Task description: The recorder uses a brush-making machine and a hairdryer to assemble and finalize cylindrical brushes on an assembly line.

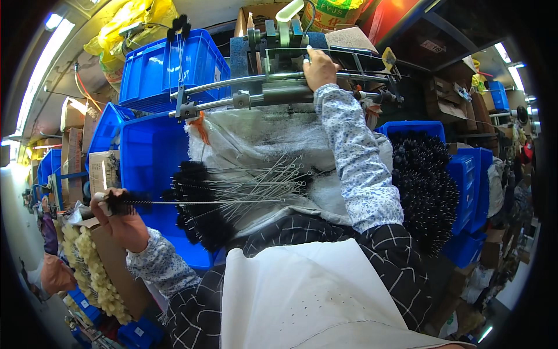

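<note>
My left hand [121,225], out to the left, is closed around the bristle end of a black wire-handled brush [192,202]. Its twisted wire handle points right, across a pile of similar brushes [200,203] lying on a grey-white cloth [256,131] over my lap. The pile's bristles lie to the left and its looped wire ends to the right. Ahead of me, my right hand [319,68] is on a bench machine [285,90] with metal rods. Its fingers are curled over the edge of a dark see-through guard plate [351,60].
A blue bin [157,131] stands behind the brush pile, with another blue crate [148,78] beyond it. At my right, a blue bin [411,125] is heaped with black brushes [424,186]. Two brushes [179,29] hang upright at the machine's left end. Another person's hand [57,274] shows far left.
</note>
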Tool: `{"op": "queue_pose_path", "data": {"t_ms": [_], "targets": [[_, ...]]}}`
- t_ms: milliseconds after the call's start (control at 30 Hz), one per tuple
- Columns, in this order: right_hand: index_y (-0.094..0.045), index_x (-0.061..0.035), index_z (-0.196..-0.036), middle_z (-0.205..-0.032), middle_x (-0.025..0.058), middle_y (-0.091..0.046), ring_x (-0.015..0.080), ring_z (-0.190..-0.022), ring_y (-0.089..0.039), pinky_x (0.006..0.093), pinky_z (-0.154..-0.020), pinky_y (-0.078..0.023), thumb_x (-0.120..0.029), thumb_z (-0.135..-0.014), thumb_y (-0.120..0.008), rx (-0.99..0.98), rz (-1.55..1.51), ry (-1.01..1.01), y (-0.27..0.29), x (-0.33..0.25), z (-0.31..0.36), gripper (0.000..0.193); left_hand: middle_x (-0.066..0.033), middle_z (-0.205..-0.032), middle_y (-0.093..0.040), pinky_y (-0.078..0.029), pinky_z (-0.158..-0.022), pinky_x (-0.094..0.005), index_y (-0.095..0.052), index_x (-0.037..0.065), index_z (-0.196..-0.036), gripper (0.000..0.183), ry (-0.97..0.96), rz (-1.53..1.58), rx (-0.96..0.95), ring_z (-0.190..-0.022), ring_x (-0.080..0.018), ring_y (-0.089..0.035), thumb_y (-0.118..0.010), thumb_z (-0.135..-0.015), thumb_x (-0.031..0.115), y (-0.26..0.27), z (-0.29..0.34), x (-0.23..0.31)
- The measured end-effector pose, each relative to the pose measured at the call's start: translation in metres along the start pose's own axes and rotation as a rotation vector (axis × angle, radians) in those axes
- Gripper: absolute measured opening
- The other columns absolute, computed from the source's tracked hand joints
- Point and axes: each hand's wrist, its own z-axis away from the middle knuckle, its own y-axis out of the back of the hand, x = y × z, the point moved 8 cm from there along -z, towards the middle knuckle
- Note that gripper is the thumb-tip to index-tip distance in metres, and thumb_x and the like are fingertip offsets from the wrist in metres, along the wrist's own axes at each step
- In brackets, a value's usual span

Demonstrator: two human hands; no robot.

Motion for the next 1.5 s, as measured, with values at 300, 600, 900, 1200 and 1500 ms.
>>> {"op": "queue_pose_path", "data": {"t_ms": [300, 600, 900, 1200, 1500], "targets": [[-0.051, -0.0088, -0.109, -0.101, 0.008, -0.055, 0.0227, -0.094, -0.052, 0.0385, -0.076, -0.037, -0.017, -0.073, -0.054, -0.04, -0.027, 0.019, -0.008, -0.03, 0.002, 0.036, -0.0126, -0.095, -0.051, -0.042, -0.076, -0.0315, -0.045, 0.002, -0.103, 0.019, 0.006, -0.08, -0.069, -0.082, -0.0184, -0.049, -0.041, -0.087, 0.012, -0.05, 0.005, -0.03], [-0.055, -0.0117, -0.104, -0.101, 0.0071, -0.057, 0.0214, -0.093, -0.054, 0.0416, -0.075, -0.037, -0.022, -0.073, -0.056, -0.047, 0.08, 0.032, 0.016, 0.044, -0.009, 0.032, -0.0098, -0.092, -0.053, -0.043, -0.075, -0.0281, -0.047, 0.0, -0.102, 0.019, 0.014, -0.207, 0.161, -0.081, -0.0158, -0.052, -0.042, -0.086, 0.01, -0.012, 0.011, -0.026], [-0.053, -0.0162, -0.107, -0.106, 0.0054, -0.054, 0.0268, -0.096, -0.051, 0.0349, -0.083, -0.04, -0.033, -0.083, -0.039, -0.192, 0.496, 0.193, 0.023, 0.102, -0.05, 0.032, -0.0045, -0.086, -0.053, -0.042, -0.07, -0.0208, -0.046, 0.002, -0.094, 0.012, 0.288, -0.054, -0.04, -0.079, -0.0101, -0.052, -0.043, -0.084, 0.007, -0.066, -0.003, -0.074], [-0.044, -0.0058, -0.117, -0.106, 0.0145, -0.053, 0.0262, -0.096, -0.052, 0.0333, -0.082, -0.042, -0.02, -0.084, -0.043, -0.996, -0.347, 0.176, 0.111, 0.039, 0.088, 0.036, -0.006, -0.09, -0.053, -0.041, -0.072, -0.0208, -0.043, 0.004, -0.095, 0.01, 0.522, -0.024, -0.248, -0.081, -0.0091, -0.051, -0.04, -0.086, 0.008, -0.092, 0.004, -0.107], [-0.048, -0.004, -0.103, -0.08, 0.0136, -0.057, 0.0241, -0.079, -0.055, 0.0342, -0.074, -0.043, -0.027, -0.088, -0.037, -0.802, -0.797, 0.341, 0.062, -0.098, 0.145, 0.03, -0.0089, -0.094, -0.05, -0.042, -0.068, -0.0231, -0.038, 0.003, -0.101, 0.016, 0.686, -0.498, -0.704, -0.069, -0.0135, -0.053, -0.038, -0.089, 0.014, -0.129, 0.038, -0.142]]}}
